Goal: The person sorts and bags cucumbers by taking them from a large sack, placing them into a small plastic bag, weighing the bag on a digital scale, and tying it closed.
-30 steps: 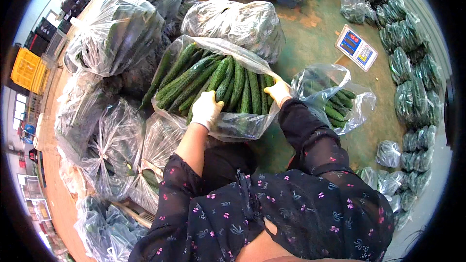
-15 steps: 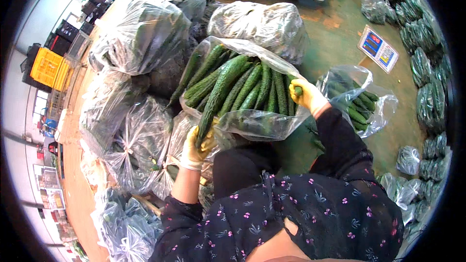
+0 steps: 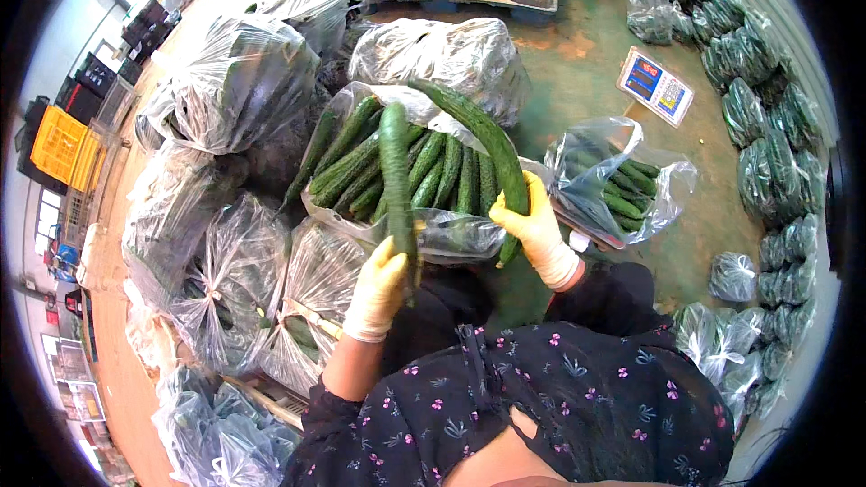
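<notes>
gripping one cucumber (image 3: 394,162) near its near end, the left hand (image 3: 379,284) was left of the right hand (image 3: 537,230), which was closed around the near part of a second cucumber (image 3: 478,126); both cucumbers were over the open bag (image 3: 460,242). they looked firm, bumpy and likely to snap if bent, probably best held mid-length. far right, a display (image 3: 656,86) bore red digits and print too small to read surely.

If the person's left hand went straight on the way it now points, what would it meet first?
Beyond its held cucumber, the left hand would probably meet the near wall of the open clear plastic bag of cucumbers; the hand's height is unclear, so it might pass over.
</notes>
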A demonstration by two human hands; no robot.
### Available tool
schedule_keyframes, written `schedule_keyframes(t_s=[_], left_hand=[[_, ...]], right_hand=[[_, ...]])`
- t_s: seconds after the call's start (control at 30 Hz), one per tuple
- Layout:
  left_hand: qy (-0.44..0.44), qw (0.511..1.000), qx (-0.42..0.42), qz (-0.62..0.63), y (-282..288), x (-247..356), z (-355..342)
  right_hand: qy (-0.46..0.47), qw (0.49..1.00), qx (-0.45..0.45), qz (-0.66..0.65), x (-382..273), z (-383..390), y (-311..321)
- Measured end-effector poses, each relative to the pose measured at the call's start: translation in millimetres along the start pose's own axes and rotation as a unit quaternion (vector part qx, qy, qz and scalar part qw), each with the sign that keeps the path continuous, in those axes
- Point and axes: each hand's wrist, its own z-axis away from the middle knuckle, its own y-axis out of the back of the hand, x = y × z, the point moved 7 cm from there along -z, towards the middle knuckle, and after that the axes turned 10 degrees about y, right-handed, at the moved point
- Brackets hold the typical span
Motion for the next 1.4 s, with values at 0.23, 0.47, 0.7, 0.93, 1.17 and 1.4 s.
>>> schedule_keyframes(t_s=[0.23, 0.47, 0.7, 0.93, 1.17, 1.4], left_hand=[[-0.087, 0.887, -0.049, -0.450, -93.1, -26.6, -28.1], [0.025, 0.956, -0.134, -0.260, -121.3, -46.7, -78.0], [-0.162, 0.883, -0.088, -0.431, -165.5, -57.0, -157.0], [-0.213, 0.765, 0.035, -0.607, -282.2, -68.7, -243.0], [0.014, 0.981, -0.034, -0.191, -272.9, -86.4, -314.3], [0.128, 0.967, -0.196, -0.105, -287.4, -57.4, -300.0]], right_hand=[[-0.211, 0.917, -0.184, -0.283, -3.2, 15.4, -15.6], [-0.117, 0.959, -0.011, -0.257, -46.7, 12.8, 89.2], [0.123, 0.976, 0.130, -0.121, -135.1, 17.9, 243.7], [0.153, 0.936, 0.285, -0.141, -57.6, 9.6, 316.4], [0.088, 0.923, 0.264, 0.265, 11.9, -14.2, 315.3], [-0.146, 0.674, -0.188, 0.699, 104.8, -26.9, 318.3]])
